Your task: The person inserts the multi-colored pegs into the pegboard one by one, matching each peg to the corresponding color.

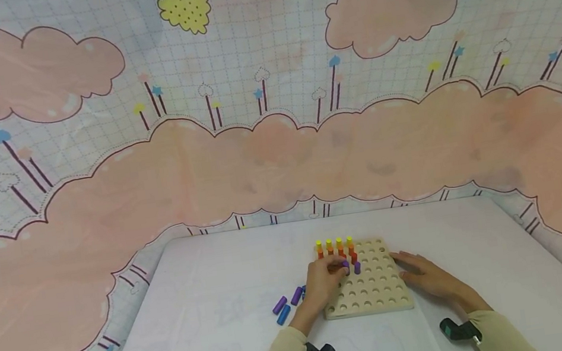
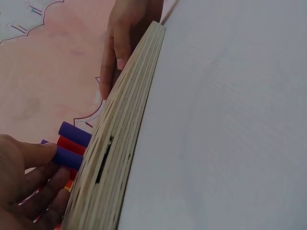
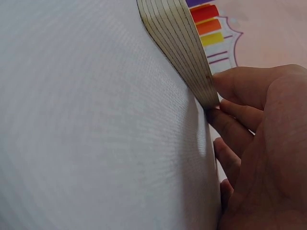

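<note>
My left hand (image 1: 323, 280) pinches a purple peg (image 2: 69, 157) between thumb and fingers, its lower end right at the top of the wooden pegboard (image 1: 368, 309). Beside it, another purple peg (image 1: 357, 268) stands upright in the board. Behind these are rows of yellow pegs (image 1: 339, 241), orange pegs (image 1: 350, 248) and red pegs (image 1: 354, 258), partly covered by the left hand. My right hand (image 1: 430, 277) touches the board's right edge with its thumb and outstretched fingers, and no peg is in it.
Left of the board, on the white table (image 1: 197, 307), lie a loose purple peg (image 1: 279, 304), a second purple peg (image 1: 296, 295) and a blue peg (image 1: 284, 315). More blue pieces are partly hidden behind the left hand. A patterned curtain (image 1: 311, 159) hangs beyond the table's far edge.
</note>
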Demonstrator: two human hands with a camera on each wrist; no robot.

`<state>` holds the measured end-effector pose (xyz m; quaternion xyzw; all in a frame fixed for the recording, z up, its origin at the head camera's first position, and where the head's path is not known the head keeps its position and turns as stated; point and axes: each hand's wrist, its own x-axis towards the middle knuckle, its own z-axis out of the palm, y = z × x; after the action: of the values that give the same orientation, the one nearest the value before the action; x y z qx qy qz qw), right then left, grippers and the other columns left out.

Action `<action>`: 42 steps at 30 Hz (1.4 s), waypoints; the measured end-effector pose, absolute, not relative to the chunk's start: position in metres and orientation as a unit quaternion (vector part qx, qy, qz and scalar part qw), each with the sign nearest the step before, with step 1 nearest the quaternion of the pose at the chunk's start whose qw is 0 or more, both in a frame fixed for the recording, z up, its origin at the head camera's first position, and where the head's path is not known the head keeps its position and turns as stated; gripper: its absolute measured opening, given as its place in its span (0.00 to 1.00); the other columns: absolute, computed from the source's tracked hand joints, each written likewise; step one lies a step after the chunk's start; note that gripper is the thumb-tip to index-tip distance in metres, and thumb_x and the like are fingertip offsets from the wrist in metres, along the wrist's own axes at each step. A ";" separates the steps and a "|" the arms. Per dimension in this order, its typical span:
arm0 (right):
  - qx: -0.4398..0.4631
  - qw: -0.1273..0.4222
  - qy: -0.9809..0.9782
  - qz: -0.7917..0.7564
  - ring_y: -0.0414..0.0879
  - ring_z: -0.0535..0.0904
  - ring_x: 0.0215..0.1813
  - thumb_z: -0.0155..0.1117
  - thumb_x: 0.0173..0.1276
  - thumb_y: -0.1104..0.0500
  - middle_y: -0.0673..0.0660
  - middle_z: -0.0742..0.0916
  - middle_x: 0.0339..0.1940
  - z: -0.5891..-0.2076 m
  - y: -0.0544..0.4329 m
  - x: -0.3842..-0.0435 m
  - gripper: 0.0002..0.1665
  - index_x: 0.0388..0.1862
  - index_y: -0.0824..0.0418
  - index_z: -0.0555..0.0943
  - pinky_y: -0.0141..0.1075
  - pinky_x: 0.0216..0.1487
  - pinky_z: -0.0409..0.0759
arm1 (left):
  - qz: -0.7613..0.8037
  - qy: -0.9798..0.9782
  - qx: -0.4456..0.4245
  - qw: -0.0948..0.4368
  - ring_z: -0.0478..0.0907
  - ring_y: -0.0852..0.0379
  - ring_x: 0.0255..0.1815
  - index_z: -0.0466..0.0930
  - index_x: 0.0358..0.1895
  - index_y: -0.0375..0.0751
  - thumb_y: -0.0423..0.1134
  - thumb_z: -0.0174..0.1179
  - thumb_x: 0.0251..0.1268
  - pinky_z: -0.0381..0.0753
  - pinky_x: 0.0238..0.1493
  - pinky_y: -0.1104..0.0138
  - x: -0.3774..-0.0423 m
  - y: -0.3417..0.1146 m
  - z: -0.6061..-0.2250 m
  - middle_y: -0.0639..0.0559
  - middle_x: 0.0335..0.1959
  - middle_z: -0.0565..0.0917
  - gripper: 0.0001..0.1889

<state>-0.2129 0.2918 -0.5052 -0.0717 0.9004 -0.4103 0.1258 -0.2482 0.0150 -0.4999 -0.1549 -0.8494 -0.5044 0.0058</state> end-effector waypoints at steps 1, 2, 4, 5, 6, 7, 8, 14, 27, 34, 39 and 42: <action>-0.072 0.126 0.900 -0.410 0.71 0.44 0.79 0.55 0.74 0.49 0.68 0.57 0.79 -0.505 0.292 -0.213 0.34 0.76 0.56 0.63 0.70 0.72 0.42 | -0.503 -0.851 -0.153 0.006 0.82 0.64 0.38 0.86 0.43 0.40 0.33 0.66 0.62 0.82 0.42 0.73 -0.248 0.015 -0.500 0.52 0.39 0.89 0.08; -0.072 0.126 0.900 -0.410 0.71 0.44 0.79 0.55 0.74 0.49 0.68 0.57 0.79 -0.505 0.292 -0.213 0.34 0.76 0.56 0.63 0.70 0.72 0.42 | -0.501 -0.852 -0.150 0.006 0.82 0.65 0.37 0.86 0.43 0.40 0.33 0.66 0.62 0.82 0.42 0.73 -0.248 0.015 -0.500 0.52 0.38 0.89 0.08; -0.071 0.130 0.900 -0.411 0.71 0.43 0.79 0.55 0.74 0.49 0.68 0.57 0.79 -0.504 0.292 -0.213 0.34 0.76 0.56 0.63 0.70 0.72 0.41 | -0.494 -0.857 -0.147 0.005 0.81 0.65 0.37 0.86 0.43 0.41 0.33 0.66 0.62 0.81 0.42 0.73 -0.248 0.015 -0.500 0.53 0.38 0.88 0.08; -0.069 0.131 0.899 -0.412 0.71 0.43 0.79 0.55 0.74 0.49 0.68 0.57 0.79 -0.504 0.292 -0.213 0.34 0.76 0.56 0.63 0.70 0.72 0.41 | -0.488 -0.860 -0.148 0.005 0.81 0.65 0.37 0.87 0.43 0.41 0.32 0.66 0.61 0.81 0.42 0.73 -0.247 0.015 -0.500 0.53 0.38 0.88 0.08; -0.068 0.133 0.899 -0.412 0.71 0.43 0.79 0.55 0.74 0.49 0.68 0.57 0.79 -0.504 0.292 -0.213 0.34 0.76 0.56 0.63 0.70 0.72 0.41 | -0.483 -0.863 -0.151 0.007 0.80 0.65 0.37 0.87 0.43 0.41 0.32 0.66 0.61 0.81 0.41 0.73 -0.247 0.015 -0.500 0.53 0.37 0.88 0.07; -0.067 0.134 0.898 -0.414 0.71 0.42 0.79 0.55 0.74 0.49 0.68 0.57 0.79 -0.504 0.292 -0.213 0.35 0.76 0.56 0.63 0.70 0.72 0.40 | -0.477 -0.865 -0.152 0.005 0.80 0.65 0.37 0.87 0.43 0.41 0.32 0.66 0.61 0.81 0.41 0.73 -0.247 0.015 -0.500 0.53 0.37 0.88 0.08; -0.065 0.136 0.897 -0.415 0.71 0.42 0.79 0.55 0.74 0.49 0.68 0.57 0.79 -0.504 0.292 -0.214 0.35 0.76 0.55 0.63 0.70 0.72 0.40 | -0.471 -0.868 -0.154 0.003 0.80 0.65 0.37 0.87 0.43 0.42 0.32 0.66 0.61 0.80 0.42 0.73 -0.247 0.015 -0.500 0.53 0.37 0.88 0.08; -0.063 0.139 0.898 -0.414 0.71 0.42 0.79 0.55 0.74 0.49 0.68 0.56 0.80 -0.506 0.293 -0.215 0.35 0.76 0.55 0.62 0.70 0.72 0.39 | -0.452 -0.878 -0.157 -0.003 0.82 0.64 0.37 0.87 0.46 0.40 0.31 0.65 0.62 0.81 0.42 0.73 -0.246 0.015 -0.499 0.52 0.38 0.88 0.10; -0.067 0.135 0.899 -0.412 0.72 0.43 0.79 0.55 0.74 0.49 0.69 0.57 0.79 -0.506 0.294 -0.217 0.35 0.76 0.56 0.62 0.70 0.72 0.40 | -0.480 -0.858 -0.180 0.024 0.83 0.58 0.40 0.85 0.47 0.36 0.33 0.65 0.63 0.82 0.42 0.70 -0.242 -0.005 -0.478 0.48 0.40 0.88 0.10; -0.067 0.135 0.900 -0.410 0.72 0.42 0.79 0.55 0.74 0.49 0.69 0.56 0.79 -0.506 0.294 -0.218 0.35 0.76 0.57 0.61 0.70 0.72 0.40 | -0.473 -0.859 -0.188 0.061 0.83 0.55 0.43 0.84 0.48 0.37 0.35 0.63 0.65 0.83 0.46 0.67 -0.241 -0.030 -0.460 0.47 0.43 0.88 0.11; -0.056 0.145 0.897 -0.413 0.70 0.41 0.79 0.55 0.74 0.47 0.67 0.56 0.80 -0.506 0.294 -0.220 0.36 0.77 0.54 0.61 0.70 0.72 0.39 | -0.474 -0.860 -0.179 0.066 0.84 0.54 0.45 0.83 0.50 0.39 0.37 0.62 0.66 0.84 0.49 0.59 -0.240 -0.049 -0.450 0.48 0.45 0.87 0.12; -0.052 0.147 0.898 -0.411 0.70 0.41 0.80 0.55 0.74 0.46 0.67 0.55 0.80 -0.506 0.295 -0.221 0.36 0.77 0.52 0.61 0.70 0.72 0.40 | -0.470 -0.863 -0.172 0.067 0.83 0.56 0.46 0.83 0.51 0.42 0.39 0.62 0.67 0.83 0.50 0.60 -0.238 -0.060 -0.449 0.51 0.45 0.87 0.12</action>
<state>-0.2213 0.2953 -0.5063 -0.0517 0.8980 -0.4112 0.1474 -0.2381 -0.0600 -0.4489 -0.1715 -0.8632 -0.4700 0.0671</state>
